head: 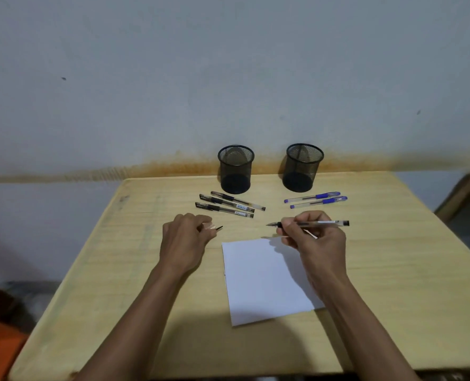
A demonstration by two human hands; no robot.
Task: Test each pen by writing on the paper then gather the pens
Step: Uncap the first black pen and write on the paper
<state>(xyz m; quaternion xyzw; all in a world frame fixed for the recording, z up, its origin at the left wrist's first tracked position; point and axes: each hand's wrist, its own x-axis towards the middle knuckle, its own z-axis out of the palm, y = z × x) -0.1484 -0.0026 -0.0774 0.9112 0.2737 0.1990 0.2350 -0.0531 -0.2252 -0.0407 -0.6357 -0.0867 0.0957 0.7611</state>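
Note:
My right hand [309,237] grips an uncapped black pen [324,223] held level, its tip pointing left just above the far edge of the white paper [258,281]. The pen cap [214,228] is pinched in my left hand [184,237], left of the paper. Three capped black pens [228,205] lie side by side beyond my left hand. Two blue pens [314,199] lie beyond my right hand. The paper shows no marks.
Two black mesh pen cups, the left cup [236,169] and the right cup [302,167], stand at the back of the wooden table [118,270] against the wall. A wooden piece of furniture [464,193] shows at the right edge.

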